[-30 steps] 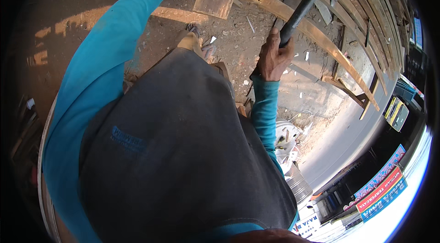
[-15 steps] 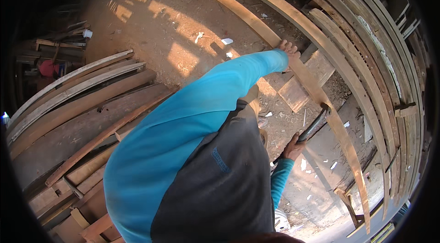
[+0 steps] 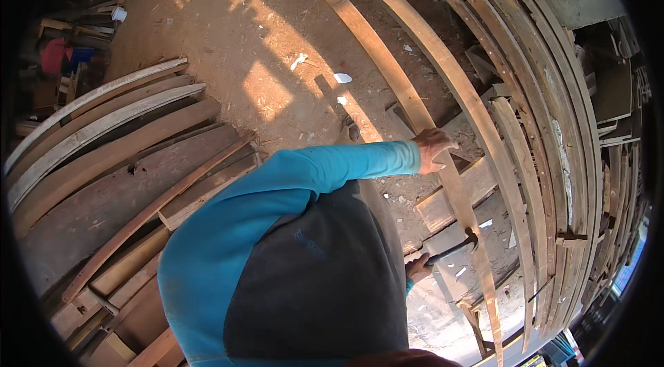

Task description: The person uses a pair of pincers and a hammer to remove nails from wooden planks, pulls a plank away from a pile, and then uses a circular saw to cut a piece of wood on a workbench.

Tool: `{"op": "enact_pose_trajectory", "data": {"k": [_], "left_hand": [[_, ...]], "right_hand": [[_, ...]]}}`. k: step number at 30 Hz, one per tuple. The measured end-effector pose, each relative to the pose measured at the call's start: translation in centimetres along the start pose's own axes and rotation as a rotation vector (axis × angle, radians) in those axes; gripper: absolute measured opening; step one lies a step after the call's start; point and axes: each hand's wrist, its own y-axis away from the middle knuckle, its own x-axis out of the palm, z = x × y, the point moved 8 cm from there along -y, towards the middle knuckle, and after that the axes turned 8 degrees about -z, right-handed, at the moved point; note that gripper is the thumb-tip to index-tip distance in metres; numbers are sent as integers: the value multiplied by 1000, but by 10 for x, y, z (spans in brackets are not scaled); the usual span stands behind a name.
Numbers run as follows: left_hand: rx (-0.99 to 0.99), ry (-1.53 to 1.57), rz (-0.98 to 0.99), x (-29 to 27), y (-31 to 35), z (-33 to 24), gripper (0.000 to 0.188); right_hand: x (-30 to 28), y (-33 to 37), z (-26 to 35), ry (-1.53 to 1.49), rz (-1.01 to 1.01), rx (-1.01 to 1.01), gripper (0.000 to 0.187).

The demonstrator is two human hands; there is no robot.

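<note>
Head view, looking down over the person's own shoulder and turquoise sleeve.

Left hand [image 3: 433,149]: arm stretched forward, fingers closed over the edge of a long wooden plank [image 3: 387,66], gripping it about mid-length.

Long wooden plank: thin, pale, lying on the dirt floor [image 3: 228,28]; long axis runs from the upper centre of the frame down toward the lower right, passing under the left hand and on past the hammer.

Right hand [image 3: 417,268]: low and close to the body, mostly hidden by the torso; appears wrapped round the handle of a hammer [image 3: 453,248].

Hammer: dark handle pointing away to the right, head meeting the plank's edge just below the left hand's grip. The right hand is the nearer to that spot.

Short timber blocks [image 3: 449,197]: under the plank, crosswise.

Stacked planks [image 3: 567,132]: right side. Further boards [image 3: 111,152]: left side
</note>
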Motion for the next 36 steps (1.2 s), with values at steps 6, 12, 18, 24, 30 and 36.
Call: {"op": "enact_pose_trajectory", "data": {"k": [6,12,18,24,30,36], "left_hand": [[-707,63,-348,-179,65,102,28],[-788,-178,-733,-307,118,201,35],[-901,-31,-897,-363,116,231,45],[-1010,68,-1098,-397,68,280,81],[-1097,425,-1275,-403,38,343,89],[-1056,738,-1024,-362,15,391,80]], "right_hand": [[7,41,51,-54,-72,139,31],[-10,18,102,-30,-112,-96,36],[6,24,226,-268,-172,-476,34],[104,103,362,-251,274,-515,30],[248,230,471,-29,672,-865,37],[407,337,564,236,881,-1147,40]]}}
